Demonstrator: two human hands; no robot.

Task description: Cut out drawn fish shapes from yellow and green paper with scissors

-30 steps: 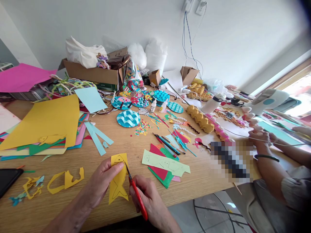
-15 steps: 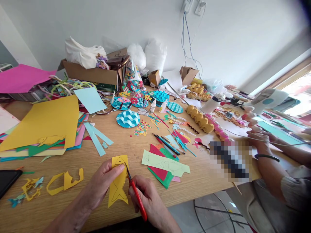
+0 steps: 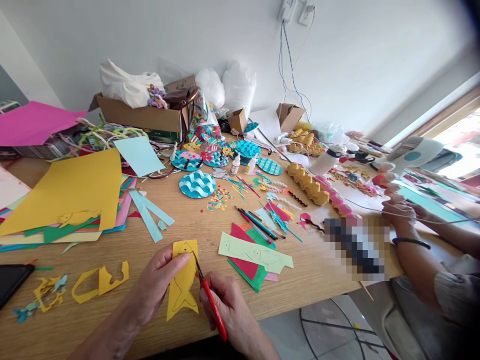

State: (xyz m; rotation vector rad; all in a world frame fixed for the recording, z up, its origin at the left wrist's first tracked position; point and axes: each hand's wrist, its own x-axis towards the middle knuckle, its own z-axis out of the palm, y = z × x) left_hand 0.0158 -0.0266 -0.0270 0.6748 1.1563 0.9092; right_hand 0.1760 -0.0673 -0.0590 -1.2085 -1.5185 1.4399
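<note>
My left hand pinches a strip of yellow paper with its thumb on top. A fish outline is drawn on the strip, head toward the far end, tail toward me. My right hand is closed round the red handles of a pair of scissors. The dark blade lies at the strip's right edge, near the drawn head. Right of my hands, a pale green strip with fish drawings rests on red and green paper. Yellow paper offcuts lie to the left on the table.
Stacked coloured sheets topped with yellow paper cover the left side. Pens, blue wavy discs and glue bottles occupy the middle. At the right, another person's hands work near the egg-carton strip.
Almost nothing differs. The scissors and yellow strip keep nearly the same place, and the camera view has shifted very slightly.
</note>
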